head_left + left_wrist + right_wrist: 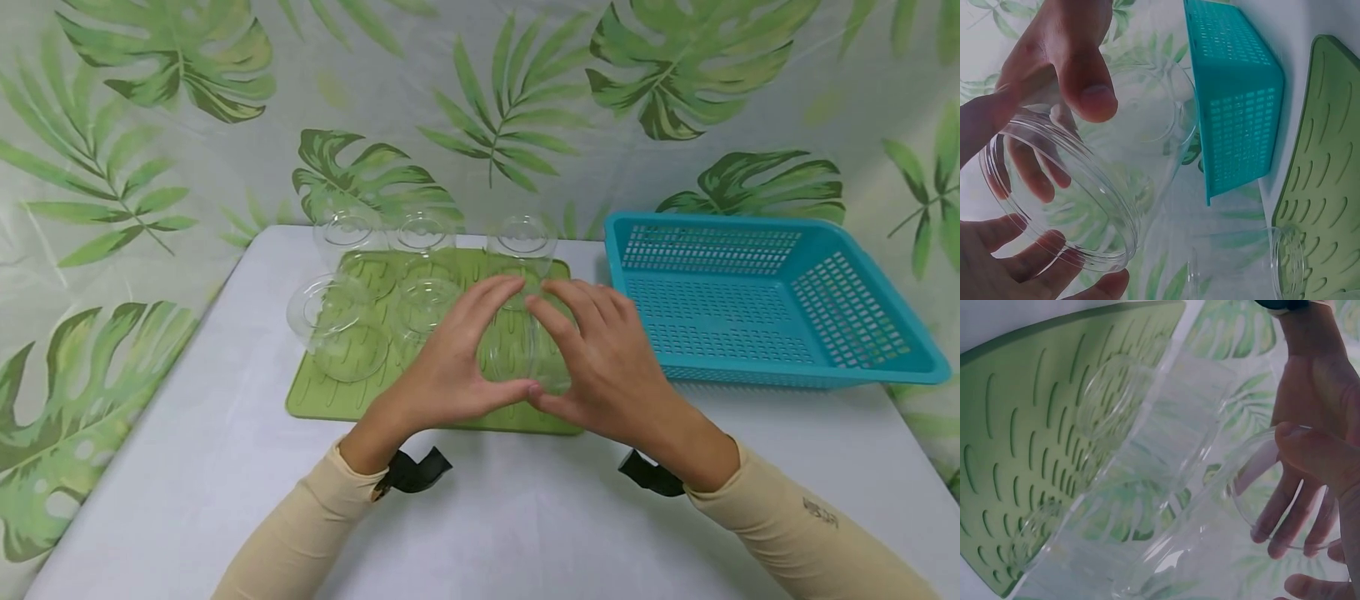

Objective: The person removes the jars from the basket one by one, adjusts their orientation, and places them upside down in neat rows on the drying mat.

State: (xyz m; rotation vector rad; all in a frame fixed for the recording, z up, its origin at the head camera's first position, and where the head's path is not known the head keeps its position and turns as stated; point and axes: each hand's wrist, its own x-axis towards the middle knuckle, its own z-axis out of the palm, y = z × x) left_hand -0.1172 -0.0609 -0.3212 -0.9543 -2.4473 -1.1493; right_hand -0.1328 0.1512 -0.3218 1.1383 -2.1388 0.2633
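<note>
Both my hands hold a clear jar [516,348] above the front right of a green ridged mat [322,398]. My left hand [442,367] curls round the jar's left side, and my right hand [611,367] round its right. The thumbs meet at the near side in the head view. The left wrist view shows the jar [1166,156] tilted, its ringed rim between the left thumb and fingers. The transparent wall makes part of its outline hard to see.
Several clear jars stand on the mat, among them one at the back left [348,233], one at the front left [330,308] and one at the back right [522,237]. A blue perforated basket [780,367] stands on the white table to the right. A leaf-printed cloth [525,100] hangs behind.
</note>
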